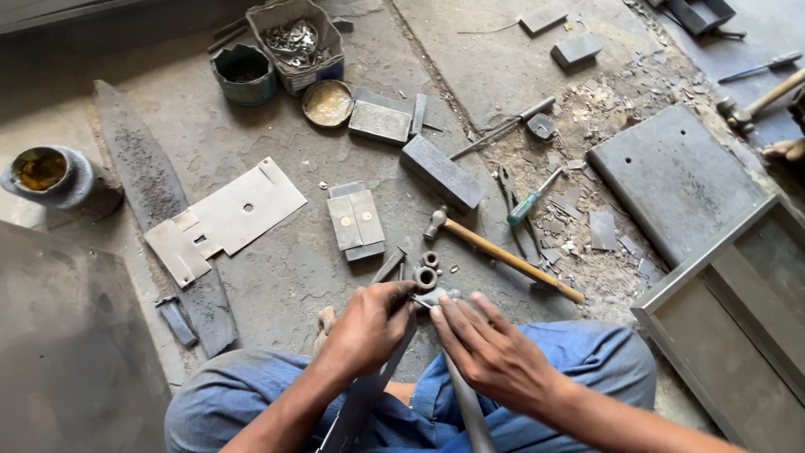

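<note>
Gritty concrete floor (277, 277): left hand (366, 327) grips long dark metal strip (360, 403), axis toward knees; right hand (490, 351) pinches small silver piece (422, 303) between them.

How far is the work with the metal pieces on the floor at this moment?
Looks done: cut flat plates lie on the floor. In hand: the left hand grips a long metal strip; the right hand pinches a small part at its top end. Apparently left: loose rings and the hammer lie untouched nearby.
</note>
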